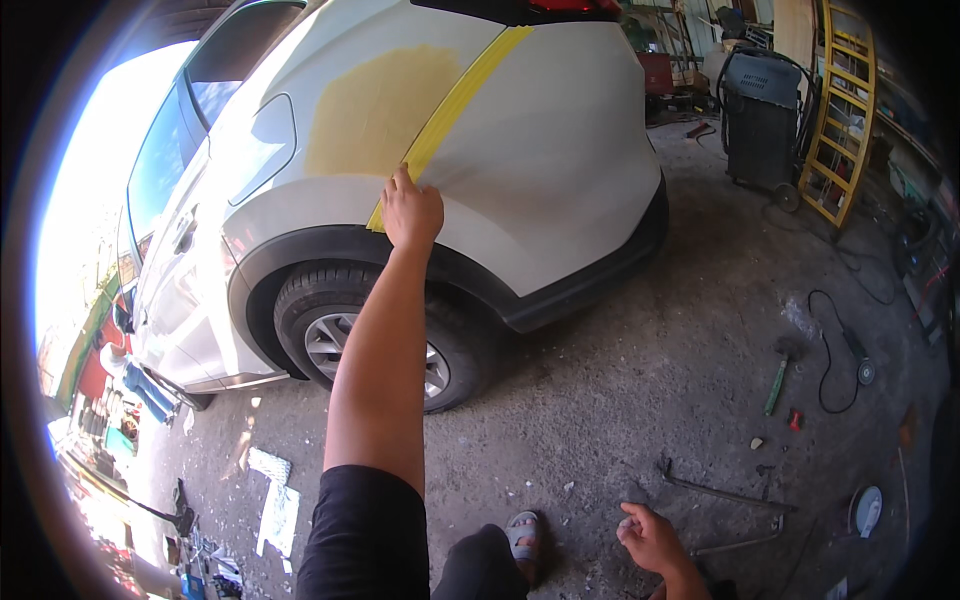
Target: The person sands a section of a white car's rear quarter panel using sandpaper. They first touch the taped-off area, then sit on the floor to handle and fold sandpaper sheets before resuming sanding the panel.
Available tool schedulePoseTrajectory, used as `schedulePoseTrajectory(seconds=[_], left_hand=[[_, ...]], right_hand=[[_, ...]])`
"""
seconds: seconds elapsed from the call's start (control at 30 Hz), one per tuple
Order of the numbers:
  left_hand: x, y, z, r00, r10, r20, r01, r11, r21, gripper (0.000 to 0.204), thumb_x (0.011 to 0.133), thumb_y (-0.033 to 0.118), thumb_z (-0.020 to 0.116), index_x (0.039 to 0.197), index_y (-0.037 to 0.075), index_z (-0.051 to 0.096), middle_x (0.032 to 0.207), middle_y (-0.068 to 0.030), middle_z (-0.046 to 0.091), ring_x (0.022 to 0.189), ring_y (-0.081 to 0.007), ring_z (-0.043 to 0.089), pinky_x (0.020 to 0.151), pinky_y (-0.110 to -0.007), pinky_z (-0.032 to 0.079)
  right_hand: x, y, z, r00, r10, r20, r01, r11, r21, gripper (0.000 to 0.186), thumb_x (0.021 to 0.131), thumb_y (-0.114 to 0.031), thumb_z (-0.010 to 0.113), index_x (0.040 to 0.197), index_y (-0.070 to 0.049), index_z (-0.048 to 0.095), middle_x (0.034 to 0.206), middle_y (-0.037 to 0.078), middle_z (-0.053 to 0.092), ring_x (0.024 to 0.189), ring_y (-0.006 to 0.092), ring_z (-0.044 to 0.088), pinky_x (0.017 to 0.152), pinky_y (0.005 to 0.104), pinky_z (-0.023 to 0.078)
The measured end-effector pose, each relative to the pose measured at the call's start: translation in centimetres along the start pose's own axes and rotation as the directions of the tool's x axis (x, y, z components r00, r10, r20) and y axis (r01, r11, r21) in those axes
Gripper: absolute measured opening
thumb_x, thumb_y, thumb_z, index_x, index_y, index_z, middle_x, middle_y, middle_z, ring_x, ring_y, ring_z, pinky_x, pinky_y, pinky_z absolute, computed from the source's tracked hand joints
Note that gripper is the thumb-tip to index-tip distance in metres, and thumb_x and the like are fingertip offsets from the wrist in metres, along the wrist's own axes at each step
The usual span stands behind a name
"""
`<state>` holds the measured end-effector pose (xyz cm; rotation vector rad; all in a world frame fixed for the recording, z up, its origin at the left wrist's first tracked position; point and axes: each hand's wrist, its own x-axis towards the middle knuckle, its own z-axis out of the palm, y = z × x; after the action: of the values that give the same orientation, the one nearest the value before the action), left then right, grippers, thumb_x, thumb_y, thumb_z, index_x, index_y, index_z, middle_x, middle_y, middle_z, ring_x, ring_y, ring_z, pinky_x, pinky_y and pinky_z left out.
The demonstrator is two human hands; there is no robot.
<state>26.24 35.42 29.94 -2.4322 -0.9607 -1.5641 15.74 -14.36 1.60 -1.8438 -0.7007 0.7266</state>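
My left hand [412, 213] reaches up to the rear side of a white car [560, 150]. Its fingers are bunched, and the fingertips touch a strip of yellow masking tape [455, 95]. The tape runs slantwise along the panel seam, from near the tail light down to the dark wheel arch trim. Left of the tape spreads a dull yellowish patch [375, 110] on the rear panel. Low on the right, away from the car, my right hand [652, 540] hangs with its fingers curled. Something small and pale may be between them, but I cannot make it out.
On the concrete floor lie a green-handled hammer [776, 385], a corded grinder [858, 355] and a bent metal bar [730, 490]. Paper sheets [275, 505] lie at lower left. A wheeled dark machine [765, 120] and a yellow ladder [840, 120] stand at the back right.
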Motion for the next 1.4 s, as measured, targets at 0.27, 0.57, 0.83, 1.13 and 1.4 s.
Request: schedulePoseTrajectory(seconds=[0.27, 0.57, 0.83, 1.13, 1.4], left_hand=[[-3.5, -2.7, 0.6, 0.994, 0.075, -0.080, -0.079, 0.995, -0.054, 0.010, 0.080, 0.015, 0.058, 0.081, 0.006, 0.055, 0.078, -0.0150, 0.058, 0.078, -0.0353, 0.058, 0.067, -0.046, 0.047], [-19.8, -1.9, -7.9, 0.885, 0.162, 0.436, 0.063, 0.887, -0.458, 0.017, 0.082, 0.018, 0.063, 0.087, 0.002, 0.061, 0.086, -0.0172, 0.063, 0.084, -0.0348, 0.062, 0.073, -0.040, 0.049], [-36.4, -4.3, -17.0, 0.550, 0.340, 0.763, 0.097, 0.881, -0.463, 0.018, 0.090, 0.019, 0.052, 0.096, 0.002, 0.057, 0.092, -0.0182, 0.061, 0.088, -0.0366, 0.060, 0.076, -0.043, 0.049], [-42.1, -5.2, -24.2, 0.286, 0.218, 0.933, 0.207, 0.937, -0.283, 0.020, 0.090, 0.022, 0.049, 0.098, 0.005, 0.057, 0.097, -0.0183, 0.062, 0.091, -0.0373, 0.059, 0.076, -0.045, 0.048], [-44.3, -5.6, -23.5, 0.540, 0.210, 0.815, 0.172, 0.921, -0.351, 0.065, 0.085, 0.014, 0.053, 0.145, 0.014, 0.025, 0.141, -0.0201, 0.034, 0.119, -0.0402, 0.047, 0.098, -0.043, 0.041]], right_hand=[[-0.5, 3.0, 1.4, 1.000, -0.020, -0.007, 0.020, 0.998, 0.061, 0.042, 0.082, -0.010, 0.064, 0.121, 0.000, 0.052, 0.088, 0.012, 0.065, 0.076, 0.0197, 0.064, 0.070, 0.0322, 0.051], [-1.7, 0.1, 1.9, 0.999, 0.039, 0.010, -0.040, 0.998, 0.053, 0.043, 0.081, 0.002, 0.055, 0.124, 0.002, 0.048, 0.079, 0.006, 0.059, 0.069, 0.0135, 0.060, 0.064, 0.0293, 0.050], [-2.6, 3.3, 3.2, 0.997, 0.077, -0.013, -0.074, 0.987, 0.139, 0.043, 0.081, 0.001, 0.056, 0.123, 0.002, 0.048, 0.080, 0.006, 0.058, 0.065, 0.0134, 0.059, 0.060, 0.0287, 0.048], [-5.0, 5.7, 4.3, 0.991, 0.128, -0.047, -0.118, 0.978, 0.174, 0.038, 0.083, 0.003, 0.053, 0.120, 0.000, 0.049, 0.081, 0.006, 0.056, 0.062, 0.0137, 0.057, 0.056, 0.0291, 0.048], [-10.5, 0.1, 1.6, 0.964, 0.130, -0.231, -0.049, 0.943, 0.330, 0.029, 0.091, -0.008, 0.051, 0.119, -0.004, 0.052, 0.075, 0.000, 0.052, 0.055, 0.0077, 0.047, 0.049, 0.0247, 0.046]])
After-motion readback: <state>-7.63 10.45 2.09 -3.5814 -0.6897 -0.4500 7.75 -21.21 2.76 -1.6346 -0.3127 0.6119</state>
